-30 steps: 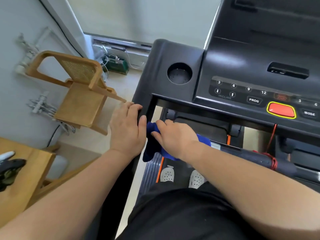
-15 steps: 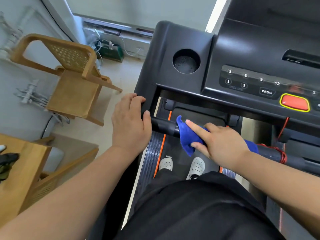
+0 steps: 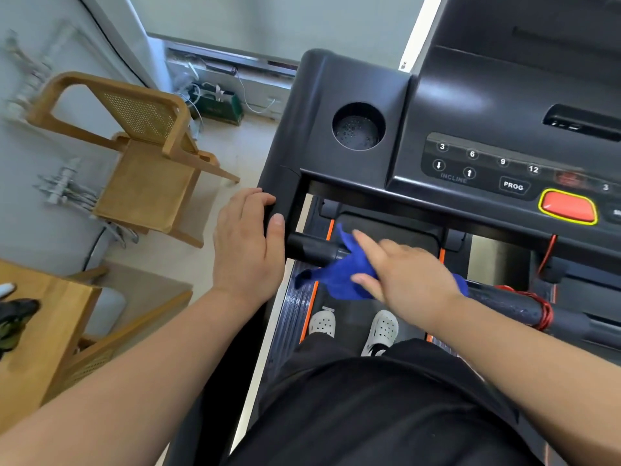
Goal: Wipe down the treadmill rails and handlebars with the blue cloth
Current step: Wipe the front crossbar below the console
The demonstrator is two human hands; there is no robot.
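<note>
A black treadmill handlebar (image 3: 311, 247) runs across below the console. The blue cloth (image 3: 339, 277) is draped over this bar near its left end. My right hand (image 3: 408, 274) lies on top of the cloth with its fingers wrapped over cloth and bar. My left hand (image 3: 247, 247) grips the black left side rail (image 3: 285, 183) where it meets the console, thumb against the inner side. A loose corner of the cloth hangs to the left below the bar.
The console (image 3: 470, 136) has a round cup holder (image 3: 358, 126) and a red button (image 3: 568, 207). Red cord (image 3: 541, 309) is wound on the bar to the right. A wooden chair (image 3: 141, 156) and a wooden table (image 3: 43, 317) stand at left. White shoes (image 3: 383, 331) rest on the belt.
My right hand slid the cloth rightward along the handlebar, away from the left end, then stayed near the same spot. My left hand kept its grip on the side rail.
</note>
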